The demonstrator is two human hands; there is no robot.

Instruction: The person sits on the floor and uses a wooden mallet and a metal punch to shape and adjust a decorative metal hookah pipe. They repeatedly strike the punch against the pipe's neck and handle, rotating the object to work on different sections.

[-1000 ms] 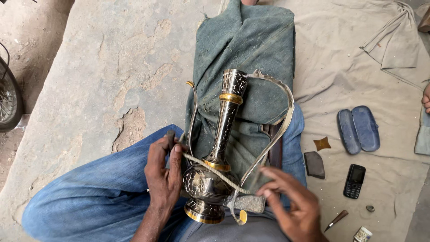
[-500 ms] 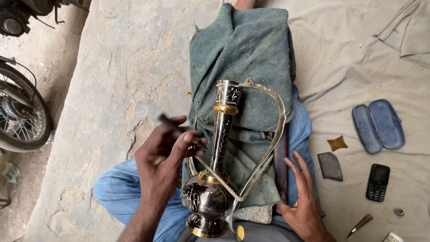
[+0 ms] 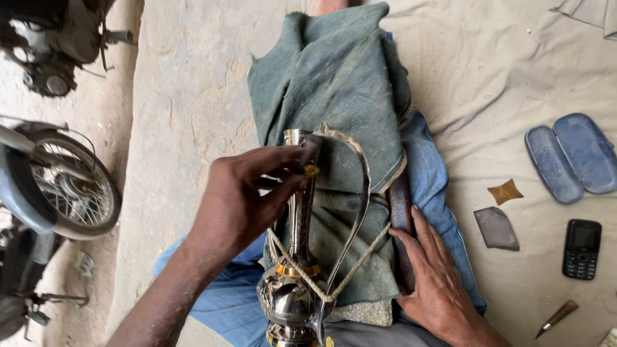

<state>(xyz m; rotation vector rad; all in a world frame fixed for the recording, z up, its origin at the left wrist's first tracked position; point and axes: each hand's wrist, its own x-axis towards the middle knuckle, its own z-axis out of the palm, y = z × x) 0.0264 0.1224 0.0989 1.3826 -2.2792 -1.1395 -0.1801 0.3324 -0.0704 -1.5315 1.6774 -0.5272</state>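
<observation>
A tall engraved metal vase (image 3: pixel 297 283) with brass bands lies along my outstretched leg, on a green cloth (image 3: pixel 334 83). A rope and a strap (image 3: pixel 360 193) loop over its neck. My left hand (image 3: pixel 241 202) reaches to the top of the neck and pinches a small dark tool (image 3: pixel 313 151) against it. My right hand (image 3: pixel 437 279) lies flat on the cloth to the right of the vase, beside a brown leather strap (image 3: pixel 400 209), holding nothing. The vase's base is cut off by the bottom edge of the view.
A motorcycle wheel (image 3: pixel 77 193) and engine (image 3: pixel 58 45) stand at the left on the stone floor. On the beige sheet at the right lie an open blue case (image 3: pixel 569 160), a black phone (image 3: pixel 581 247), a grey stone (image 3: pixel 496 228), a brown chip (image 3: pixel 506 191) and a wooden-handled tool (image 3: pixel 556 318).
My left hand rose from the vase's belly to its neck, taking the dark tool with it. My right hand left the vase's base and settled flat on the leg.
</observation>
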